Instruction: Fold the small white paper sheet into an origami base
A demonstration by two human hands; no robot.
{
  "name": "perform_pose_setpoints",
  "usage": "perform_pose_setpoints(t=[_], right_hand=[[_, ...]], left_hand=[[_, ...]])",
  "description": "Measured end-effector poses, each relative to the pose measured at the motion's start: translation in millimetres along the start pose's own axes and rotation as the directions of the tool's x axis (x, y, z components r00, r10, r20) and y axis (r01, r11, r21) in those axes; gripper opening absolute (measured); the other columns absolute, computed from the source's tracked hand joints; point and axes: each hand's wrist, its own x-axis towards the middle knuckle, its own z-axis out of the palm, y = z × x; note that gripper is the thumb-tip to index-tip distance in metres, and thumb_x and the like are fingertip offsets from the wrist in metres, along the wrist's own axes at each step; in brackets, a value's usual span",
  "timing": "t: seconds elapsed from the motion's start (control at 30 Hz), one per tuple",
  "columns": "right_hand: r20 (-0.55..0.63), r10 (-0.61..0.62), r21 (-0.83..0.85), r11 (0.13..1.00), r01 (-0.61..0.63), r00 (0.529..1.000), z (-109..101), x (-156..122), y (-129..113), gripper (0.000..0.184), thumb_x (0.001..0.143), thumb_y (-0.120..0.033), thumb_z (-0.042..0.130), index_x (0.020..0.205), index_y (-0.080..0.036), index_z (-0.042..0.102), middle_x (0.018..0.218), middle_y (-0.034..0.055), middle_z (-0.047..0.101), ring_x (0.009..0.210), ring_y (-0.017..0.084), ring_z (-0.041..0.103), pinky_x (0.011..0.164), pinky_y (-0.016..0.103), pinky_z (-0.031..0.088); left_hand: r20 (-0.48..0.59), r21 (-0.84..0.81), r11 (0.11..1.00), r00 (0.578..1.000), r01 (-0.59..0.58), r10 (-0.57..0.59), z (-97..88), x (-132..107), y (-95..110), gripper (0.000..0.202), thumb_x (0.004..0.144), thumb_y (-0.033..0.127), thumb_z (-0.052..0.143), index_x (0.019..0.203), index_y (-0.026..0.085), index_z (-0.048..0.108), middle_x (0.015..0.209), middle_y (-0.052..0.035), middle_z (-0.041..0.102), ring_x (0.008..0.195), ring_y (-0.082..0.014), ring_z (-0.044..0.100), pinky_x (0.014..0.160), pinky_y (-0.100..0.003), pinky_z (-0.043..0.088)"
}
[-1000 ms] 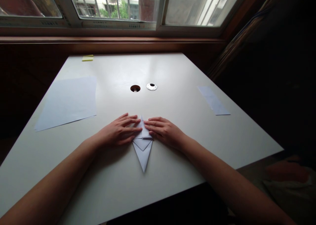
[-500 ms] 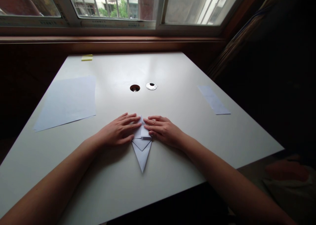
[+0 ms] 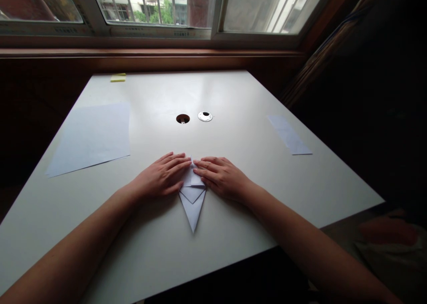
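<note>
Your left hand [image 3: 162, 176] and right hand [image 3: 224, 176] lie flat, fingers extended, on the folded paper [image 3: 192, 193], near centre of the table [image 3: 233, 233]. Its near point [image 3: 193, 219] looks folded; the far flaps [image 3: 197, 179], partly hidden by your fingers, perhaps need pressing.

Folded paper [image 3: 193, 208] lies on the table [image 3: 160, 250] between the hands [image 3: 162, 175]; sheets [image 3: 91, 137] left; strip [image 3: 289, 135] right; hole [image 3: 183, 118] behind.

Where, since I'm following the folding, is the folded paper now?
In the head view, the folded paper lies on the table below and left of the picture's centre, between the left hand and the right hand, both resting on its far part.
</note>
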Motion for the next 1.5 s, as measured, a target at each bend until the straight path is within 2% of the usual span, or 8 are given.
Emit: perform_pose_setpoints(t=[0.17, 0.53, 0.87, 1.1, 1.33, 1.5], right_hand=[[0.018, -0.01, -0.025, 1.0, 0.01, 1.0, -1.8, 0.6, -1.0, 0.037, 0.101, -0.03, 0.047, 0.135, -0.025, 0.058, 0.145, 0.006, 0.054, 0.129, 0.024, 0.05, 0.101, 0.042, 0.044], [0.032, -0.034, -0.037, 0.999, 0.036, 0.999, 1.0, 1.6, -1.3, 0.039, 0.101, -0.031, 0.047, 0.139, -0.028, 0.055, 0.148, 0.0028, 0.051, 0.13, 0.025, 0.048, 0.102, 0.043, 0.042], [0.047, -0.047, -0.049, 0.998, 0.05, 0.998, 0.0, 3.8, -3.5, 0.039, 0.102, -0.032, 0.045, 0.14, -0.027, 0.054, 0.148, 0.0019, 0.051, 0.13, 0.025, 0.048, 0.102, 0.043, 0.042], [0.041, -0.049, -0.061, 0.997, 0.052, 0.998, -0.6, 4.5, -4.7, 0.038, 0.101, -0.032, 0.046, 0.138, -0.026, 0.055, 0.149, 0.0027, 0.05, 0.129, 0.025, 0.048, 0.102, 0.043, 0.042], [0.022, -0.061, -0.056, 0.996, 0.063, 0.998, 2.1, 4.5, -4.2, 0.038, 0.102, -0.031, 0.046, 0.138, -0.025, 0.056, 0.147, 0.0032, 0.052, 0.127, 0.024, 0.05, 0.102, 0.042, 0.041], [0.005, -0.065, -0.035, 0.997, 0.065, 0.998, 1.1, 4.9, -5.0, 0.036, 0.101, -0.03, 0.048, 0.134, -0.022, 0.058, 0.143, 0.0042, 0.057, 0.121, 0.023, 0.054, 0.1, 0.041, 0.042]], left_hand=[[-0.01, 0.081, 0.997, 1.0, 0.015, -0.014, 5.5, 1.7, 3.4, 0.058, 0.096, 0.031, 0.049, 0.151, 0.02, 0.036, 0.147, -0.0116, 0.049, 0.141, -0.0284, 0.04, 0.121, -0.052, 0.029], [-0.085, 0.105, 0.994, 0.996, 0.041, -0.033, 9.8, 1.7, 5.1, 0.049, 0.096, 0.028, 0.049, 0.144, 0.017, 0.046, 0.137, -0.0137, 0.056, 0.134, -0.0293, 0.046, 0.117, -0.051, 0.037], [-0.075, 0.141, 0.988, 0.996, 0.067, -0.057, 10.8, 1.5, 7.0, 0.049, 0.098, 0.027, 0.045, 0.145, 0.014, 0.044, 0.147, -0.0133, 0.049, 0.139, -0.0302, 0.041, 0.119, -0.051, 0.033], [-0.07, 0.135, 0.989, 0.996, 0.067, -0.058, 13.7, 0.0, 4.1, 0.053, 0.096, 0.026, 0.047, 0.148, 0.015, 0.041, 0.148, -0.0118, 0.049, 0.14, -0.0295, 0.041, 0.12, -0.05, 0.032], [-0.065, 0.197, 0.977, 0.995, 0.085, -0.074, 13.9, 0.8, 6.6, 0.052, 0.098, 0.028, 0.044, 0.148, 0.016, 0.042, 0.147, -0.0111, 0.05, 0.14, -0.0287, 0.042, 0.12, -0.048, 0.031], [-0.069, 0.211, 0.973, 0.995, 0.09, -0.077, 12.6, 1.2, 8.1, 0.051, 0.099, 0.03, 0.042, 0.148, 0.018, 0.042, 0.147, -0.0094, 0.051, 0.139, -0.0273, 0.042, 0.12, -0.047, 0.03]])
